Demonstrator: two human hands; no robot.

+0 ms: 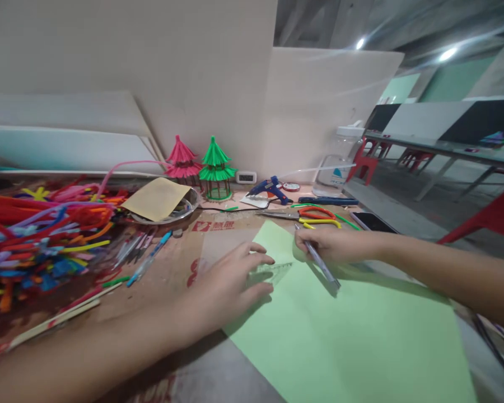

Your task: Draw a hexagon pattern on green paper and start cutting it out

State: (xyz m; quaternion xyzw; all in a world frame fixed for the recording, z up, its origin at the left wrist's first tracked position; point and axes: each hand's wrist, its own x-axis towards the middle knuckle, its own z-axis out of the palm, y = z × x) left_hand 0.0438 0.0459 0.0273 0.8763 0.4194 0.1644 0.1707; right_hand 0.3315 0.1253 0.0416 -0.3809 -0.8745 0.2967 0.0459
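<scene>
A tangled heap of multicoloured fuzzy stems [59, 240] spreads over the left of the desk [159, 282]. A blue pen [151, 258] and pale sticks [63, 319] lie beside it. A tan square sheet [157, 198] rests on a round dish [196, 202]. Towards the back stand a pink pagoda model [178, 155] and a green pagoda model [214, 165], a small white display [246, 177], a blue glue gun [269, 187] and a clear bottle [336, 170]. Scissors [294, 214] and a dark-screened phone [376, 222] lie nearer. Red chairs [487, 201] stand beyond, on the right.
</scene>
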